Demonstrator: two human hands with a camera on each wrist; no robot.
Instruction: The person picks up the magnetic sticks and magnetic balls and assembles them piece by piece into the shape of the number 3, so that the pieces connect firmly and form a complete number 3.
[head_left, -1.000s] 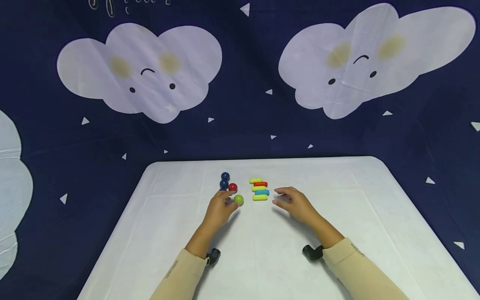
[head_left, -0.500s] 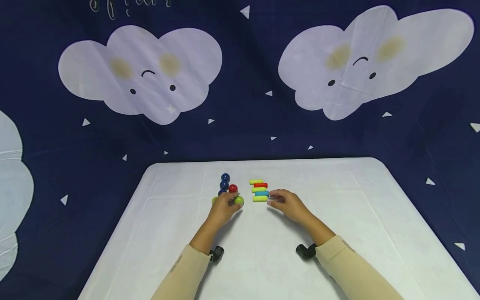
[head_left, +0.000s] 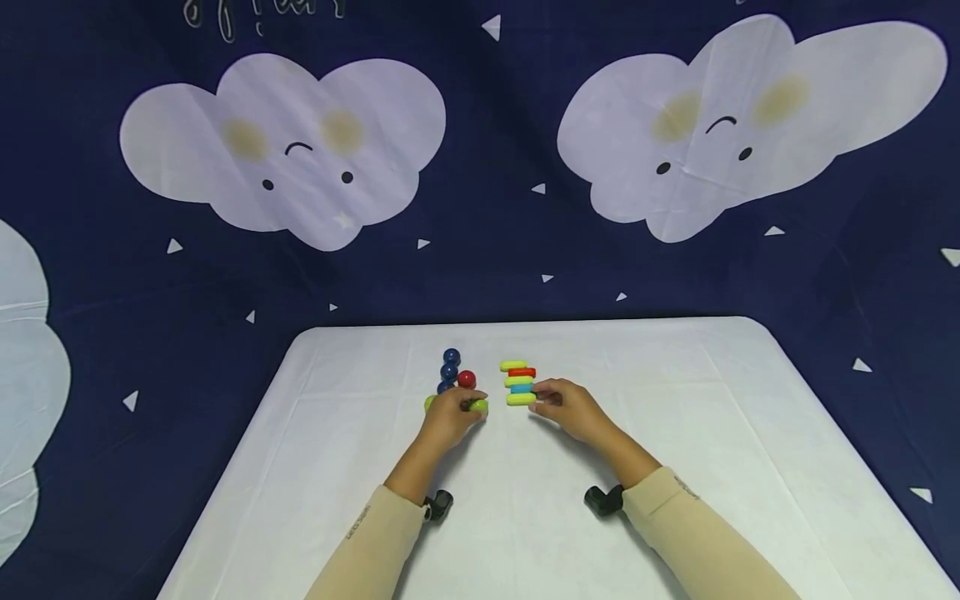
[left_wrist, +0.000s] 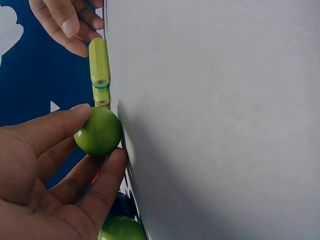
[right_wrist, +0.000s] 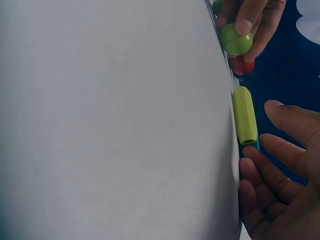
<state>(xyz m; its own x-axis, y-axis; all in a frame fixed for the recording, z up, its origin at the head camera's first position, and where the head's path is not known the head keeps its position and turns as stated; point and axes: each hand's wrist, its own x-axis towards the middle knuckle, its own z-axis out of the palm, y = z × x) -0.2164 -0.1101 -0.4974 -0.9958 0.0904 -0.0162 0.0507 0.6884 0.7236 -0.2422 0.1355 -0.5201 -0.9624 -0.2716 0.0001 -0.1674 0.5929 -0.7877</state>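
This looks like a draped indoor tabletop setup: white table (head_left: 525, 517), navy cloud-printed cloth (head_left: 498, 150) behind.

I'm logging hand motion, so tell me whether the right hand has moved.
Yes: in the head view, the right hand has moved left, away from the right edge of the white table, toward the row of sticks.

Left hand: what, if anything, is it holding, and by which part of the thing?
The left hand pinches a green ball by its opposite sides.
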